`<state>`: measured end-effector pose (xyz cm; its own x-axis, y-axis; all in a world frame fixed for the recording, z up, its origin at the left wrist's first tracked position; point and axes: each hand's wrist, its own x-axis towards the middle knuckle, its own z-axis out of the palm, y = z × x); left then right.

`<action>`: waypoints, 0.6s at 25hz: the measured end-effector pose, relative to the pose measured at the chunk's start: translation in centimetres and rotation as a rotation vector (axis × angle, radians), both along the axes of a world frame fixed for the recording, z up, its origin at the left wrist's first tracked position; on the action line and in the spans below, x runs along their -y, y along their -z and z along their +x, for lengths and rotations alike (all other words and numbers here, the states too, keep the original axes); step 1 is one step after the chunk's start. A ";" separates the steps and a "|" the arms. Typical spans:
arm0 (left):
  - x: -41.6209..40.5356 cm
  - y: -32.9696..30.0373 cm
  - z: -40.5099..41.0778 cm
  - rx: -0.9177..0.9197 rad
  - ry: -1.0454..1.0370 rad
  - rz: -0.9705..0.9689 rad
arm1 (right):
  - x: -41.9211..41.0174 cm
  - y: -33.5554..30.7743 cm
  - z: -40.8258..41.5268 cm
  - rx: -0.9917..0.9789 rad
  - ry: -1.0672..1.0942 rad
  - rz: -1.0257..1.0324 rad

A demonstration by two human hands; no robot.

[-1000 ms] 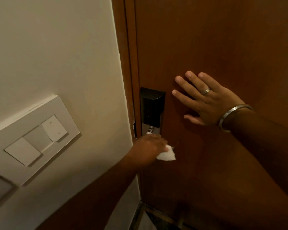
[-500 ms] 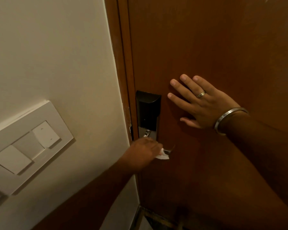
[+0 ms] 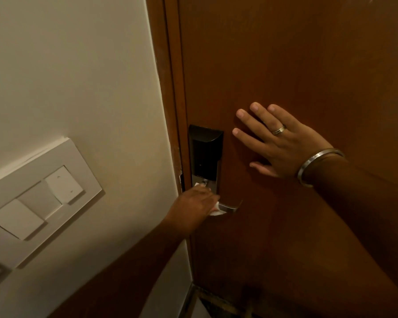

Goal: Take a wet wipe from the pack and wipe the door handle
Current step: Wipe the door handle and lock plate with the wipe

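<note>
A silver lever door handle (image 3: 230, 207) juts to the right from a black and silver lock plate (image 3: 205, 152) on a brown wooden door (image 3: 308, 53). My left hand (image 3: 193, 208) is closed around the handle's inner end with a white wet wipe (image 3: 217, 212) pressed against it; only small bits of the wipe show under the fingers. My right hand (image 3: 278, 143) lies flat on the door to the right of the lock plate, fingers spread. The wipe pack is not in view.
A cream wall (image 3: 67, 76) fills the left side, with a white switch panel (image 3: 39, 203) on it. The brown door frame (image 3: 168, 88) runs between wall and door. A strip of floor (image 3: 216, 304) shows below the door.
My left hand has slid left along the handle toward the lock plate, uncovering the handle's outer end. Less of the wipe shows now. My right hand stays flat on the door.
</note>
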<state>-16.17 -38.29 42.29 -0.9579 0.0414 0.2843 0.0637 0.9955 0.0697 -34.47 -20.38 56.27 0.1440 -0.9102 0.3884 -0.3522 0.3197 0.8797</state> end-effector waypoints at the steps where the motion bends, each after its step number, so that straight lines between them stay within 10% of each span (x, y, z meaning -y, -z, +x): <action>1: -2.0 0.6 -0.4 0.000 -0.046 0.125 | 0.0 -0.1 -0.1 0.000 -0.001 -0.001; 15: 3.1 -1.7 0.7 -0.077 -0.003 -0.203 | -0.1 -0.1 0.1 0.013 -0.003 0.005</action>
